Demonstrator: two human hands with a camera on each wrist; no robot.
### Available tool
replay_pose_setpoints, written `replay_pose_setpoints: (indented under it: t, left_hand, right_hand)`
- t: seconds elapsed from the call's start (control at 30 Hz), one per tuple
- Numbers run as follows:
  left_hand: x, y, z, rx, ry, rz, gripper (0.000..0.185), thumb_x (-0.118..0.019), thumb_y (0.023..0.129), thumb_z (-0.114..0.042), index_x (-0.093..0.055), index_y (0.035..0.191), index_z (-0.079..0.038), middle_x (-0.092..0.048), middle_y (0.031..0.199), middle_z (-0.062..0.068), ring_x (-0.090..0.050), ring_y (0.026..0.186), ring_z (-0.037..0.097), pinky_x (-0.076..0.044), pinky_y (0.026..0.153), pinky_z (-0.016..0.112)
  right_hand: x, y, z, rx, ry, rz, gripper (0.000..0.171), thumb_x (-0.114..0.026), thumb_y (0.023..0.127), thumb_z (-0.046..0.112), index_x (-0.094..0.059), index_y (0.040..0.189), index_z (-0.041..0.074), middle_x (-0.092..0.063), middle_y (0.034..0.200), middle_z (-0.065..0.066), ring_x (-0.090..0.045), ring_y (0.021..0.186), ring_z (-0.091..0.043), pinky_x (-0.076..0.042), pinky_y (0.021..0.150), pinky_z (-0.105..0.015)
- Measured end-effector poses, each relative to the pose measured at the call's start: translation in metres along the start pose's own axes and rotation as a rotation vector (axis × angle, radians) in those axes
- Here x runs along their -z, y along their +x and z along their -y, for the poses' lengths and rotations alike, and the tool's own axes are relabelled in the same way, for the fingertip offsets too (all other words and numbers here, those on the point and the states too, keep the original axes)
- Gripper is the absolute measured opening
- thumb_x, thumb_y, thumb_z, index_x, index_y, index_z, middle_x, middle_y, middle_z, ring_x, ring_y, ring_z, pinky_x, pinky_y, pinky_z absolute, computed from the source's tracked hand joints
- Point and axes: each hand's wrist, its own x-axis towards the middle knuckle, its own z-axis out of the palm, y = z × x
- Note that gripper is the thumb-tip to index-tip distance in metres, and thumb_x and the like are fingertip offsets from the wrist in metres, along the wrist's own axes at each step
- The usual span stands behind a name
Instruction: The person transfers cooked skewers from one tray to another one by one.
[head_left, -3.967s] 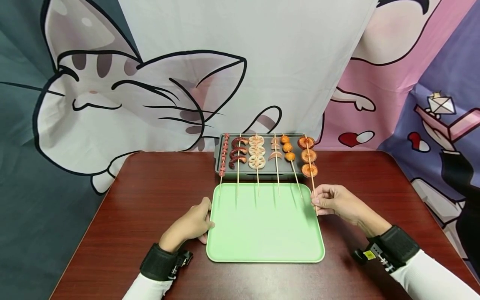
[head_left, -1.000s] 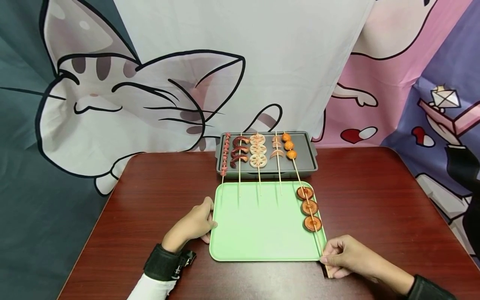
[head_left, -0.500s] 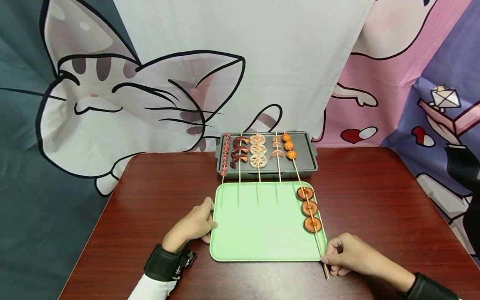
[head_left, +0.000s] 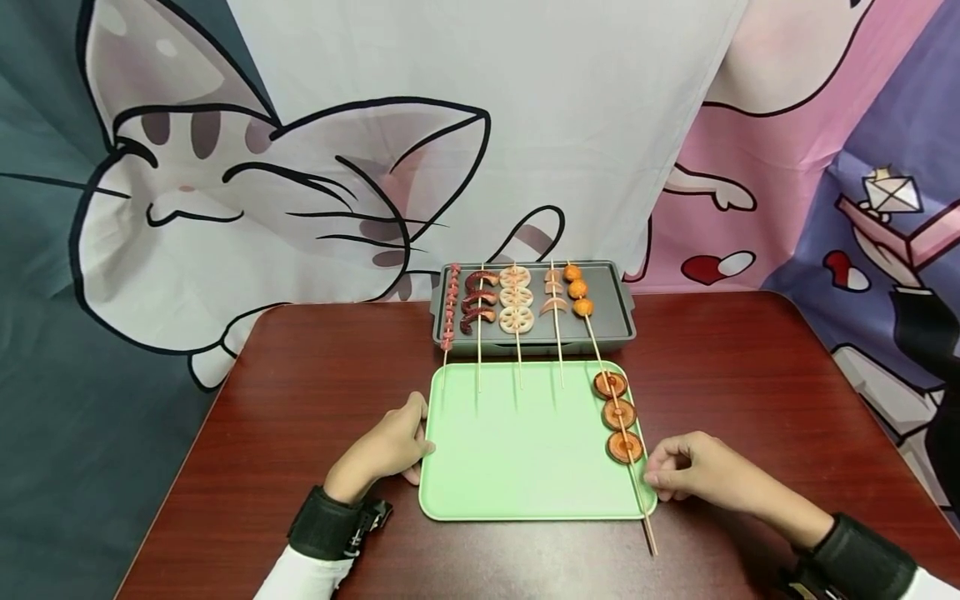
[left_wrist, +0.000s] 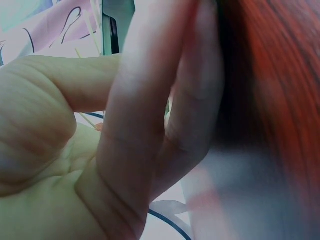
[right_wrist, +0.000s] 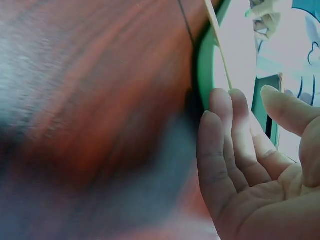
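Right hand [head_left: 693, 473]: your fingers are loosely curled, holding nothing, just right of the green tray [head_left: 517, 467].
Left hand [head_left: 390, 450]: keep steadying the tray's left edge.
Skewer [head_left: 621, 429]: leave it flat.

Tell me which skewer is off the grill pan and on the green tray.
The skewer with three round brown slices, lying along the green tray's right edge next to the right hand. The other five still have their food on the grey grill pan.

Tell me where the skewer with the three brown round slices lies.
In the head view the brown-slice skewer lies along the green tray's right edge, beside the right hand.
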Motion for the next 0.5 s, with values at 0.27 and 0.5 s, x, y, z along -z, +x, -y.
replay_pose_setpoints:
  t: [0.27, 0.5]
  left_hand:
    - [0.001, 0.001, -0.001, 0.006, -0.001, -0.005, 0.026, -0.064, 0.095, 0.009, -0.045, 0.112, 0.003, -0.052, 0.078, 0.016, -0.064, 0.047, 0.026, -0.061, 0.047, 0.036]
    - [0.0, 0.001, -0.001, 0.006, 0.0, 0.003, 0.025, -0.064, 0.096, 0.008, -0.044, 0.111, 0.003, -0.052, 0.078, 0.016, -0.065, 0.047, 0.027, -0.061, 0.048, 0.035]
  right_hand:
    - [0.012, 0.019, 0.007, 0.037, 0.089, -0.003, 0.024, -0.07, 0.099, 0.013, -0.07, 0.109, -0.009, -0.075, 0.092, -0.018, -0.072, 0.079, -0.013, -0.065, 0.07, -0.03]
    - [0.019, 0.036, 0.019, 0.002, 0.212, -0.041, 0.04, -0.07, 0.099, 0.014, -0.061, 0.122, -0.017, -0.074, 0.104, -0.017, -0.073, 0.089, -0.012, -0.065, 0.081, -0.031]
